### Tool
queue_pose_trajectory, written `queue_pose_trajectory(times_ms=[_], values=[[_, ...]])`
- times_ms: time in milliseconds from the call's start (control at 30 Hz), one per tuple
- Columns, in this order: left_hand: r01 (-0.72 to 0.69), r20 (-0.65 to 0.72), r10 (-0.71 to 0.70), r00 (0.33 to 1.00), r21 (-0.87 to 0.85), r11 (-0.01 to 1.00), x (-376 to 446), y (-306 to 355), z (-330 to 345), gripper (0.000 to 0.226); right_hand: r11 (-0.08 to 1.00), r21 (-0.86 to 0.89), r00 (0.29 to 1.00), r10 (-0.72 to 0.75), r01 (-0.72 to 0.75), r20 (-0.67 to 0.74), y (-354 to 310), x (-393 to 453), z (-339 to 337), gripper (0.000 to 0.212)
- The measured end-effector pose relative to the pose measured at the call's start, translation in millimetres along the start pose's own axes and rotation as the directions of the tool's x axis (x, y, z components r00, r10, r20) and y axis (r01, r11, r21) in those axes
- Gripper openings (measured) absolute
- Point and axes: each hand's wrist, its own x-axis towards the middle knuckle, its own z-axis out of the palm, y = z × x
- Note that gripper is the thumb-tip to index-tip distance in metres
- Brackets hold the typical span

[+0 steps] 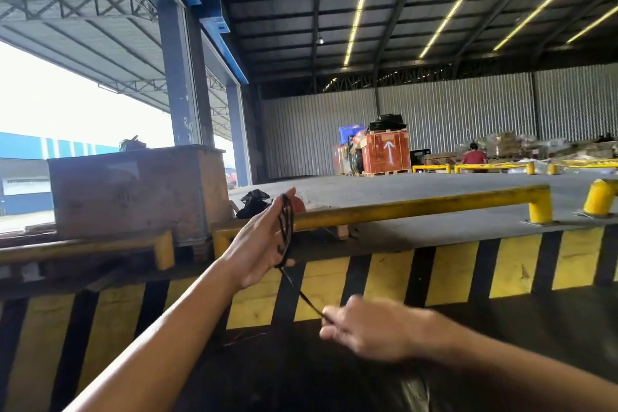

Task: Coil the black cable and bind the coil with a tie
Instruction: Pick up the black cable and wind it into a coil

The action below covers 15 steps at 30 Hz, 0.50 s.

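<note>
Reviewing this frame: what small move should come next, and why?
Probably the right hand should carry its pinched strand up around the left hand, adding another loop: the black cable already wraps that straight-fingered hand, and a length runs taut between them.

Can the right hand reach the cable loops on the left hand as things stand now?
Probably yes. Nothing stands between the right hand and the loops of black cable on the raised left hand; it pinches the strand running down from them.

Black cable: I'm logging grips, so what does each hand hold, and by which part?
The left hand carries wound loops of the thin black cable around its straight fingers; the right hand pinches the free strand running down from them.
</note>
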Motion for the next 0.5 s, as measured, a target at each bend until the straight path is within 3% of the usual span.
queue_pose_trajectory(times_ms=[67, 133, 233, 300, 333, 433, 500], values=[[0.082, -0.125, -0.06, 0.99, 0.182, 0.98, -1, -14, -18, 0.037, 0.998, -0.063, 0.996, 0.003, -0.009, -0.09, 13, -7, -36, 0.028], [0.236, -0.159, -0.185, 0.97, 0.422, 0.875, -5, -31, -28, 0.039, 0.995, -0.092, 0.975, 0.015, -0.036, -0.224, 32, -10, -68, 0.024], [0.423, -0.036, -0.5, 0.865, 0.588, 0.689, -14, -51, -18, 0.043, 0.987, -0.142, 0.926, 0.015, -0.074, -0.377, 57, -7, -94, 0.017], [0.466, 0.187, -0.634, 0.75, 0.531, 0.708, -19, -56, -2, 0.04, 0.984, -0.149, 0.884, 0.014, -0.094, -0.468, 66, -4, -93, 0.017], [0.466, 0.301, -0.629, 0.717, 0.464, 0.753, -20, -56, 4, 0.04, 0.983, -0.147, 0.863, 0.021, -0.111, -0.506, 69, -3, -88, 0.019], [0.46, 0.573, -0.456, 0.681, 0.149, 0.875, -19, -48, 23, 0.048, 0.977, -0.12, 0.836, 0.085, -0.177, -0.542, 77, -1, -60, 0.022], [0.418, 0.663, -0.272, 0.697, -0.069, 0.906, -14, -39, 33, 0.052, 0.973, -0.083, 0.865, 0.153, -0.218, -0.478, 75, 0, -32, 0.021]])
